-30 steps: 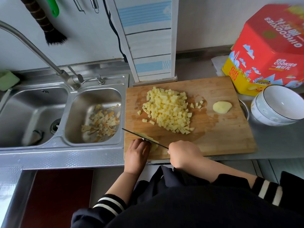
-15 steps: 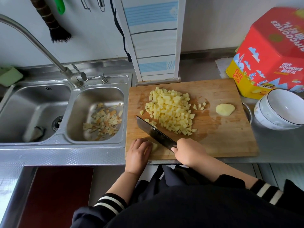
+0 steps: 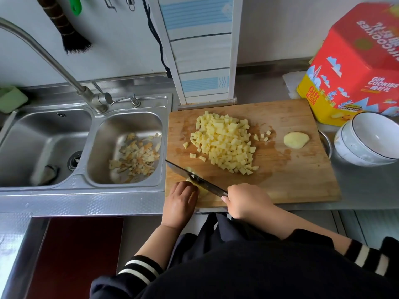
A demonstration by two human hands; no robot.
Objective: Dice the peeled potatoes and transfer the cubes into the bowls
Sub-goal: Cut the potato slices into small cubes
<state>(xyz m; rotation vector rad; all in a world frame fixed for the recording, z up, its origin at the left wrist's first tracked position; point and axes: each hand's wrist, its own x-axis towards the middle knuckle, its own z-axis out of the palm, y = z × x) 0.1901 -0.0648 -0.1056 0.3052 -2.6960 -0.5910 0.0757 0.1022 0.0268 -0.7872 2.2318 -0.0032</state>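
Observation:
A wooden cutting board lies on the steel counter. A heap of potato cubes covers its middle, and a peeled potato piece lies near its right edge. My right hand grips the handle of a cleaver, whose blade slants across the board's near left corner. My left hand holds down a potato piece under the blade; most of that piece is hidden. Stacked white bowls stand to the right of the board.
A double steel sink sits left of the board, with potato peels in its right basin. A red and yellow cookie tin stands behind the bowls. A tap arches over the sink. A steel rim shows between board and bowls.
The cleaver blade tilted up half a second ago and now lies edge-on across the potato piece again. My left hand stays on the piece.

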